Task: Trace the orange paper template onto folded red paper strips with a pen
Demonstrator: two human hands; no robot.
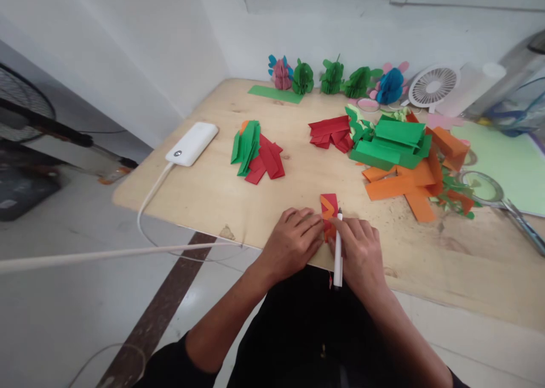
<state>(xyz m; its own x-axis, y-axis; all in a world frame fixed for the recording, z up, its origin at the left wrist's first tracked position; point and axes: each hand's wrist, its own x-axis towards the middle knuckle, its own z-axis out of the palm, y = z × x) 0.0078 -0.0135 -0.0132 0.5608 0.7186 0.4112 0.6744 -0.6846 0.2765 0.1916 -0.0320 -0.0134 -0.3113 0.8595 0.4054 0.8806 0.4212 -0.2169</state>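
Observation:
A small red paper piece (332, 199) lies near the table's front edge, with an orange V-shaped paper (327, 207) on top of it. My left hand (293, 240) grips the red paper's left side, its bent fingers close together. My right hand (361, 249) is closed around a white pen (338, 257), whose dark tip points away from me. The right fingers also touch the paper's right side. Both hands cover the lower part of the paper, so any marks there are hidden.
Folded green paper (247, 146) and red strips (268, 161) lie left, beside a cabled white power bank (193, 144). To the right are red strips (330, 131), green strips (392, 144), orange strips (404, 183) and scissors (506, 200). Behind stand honeycomb paper figures (332, 78) and a fan (434, 87).

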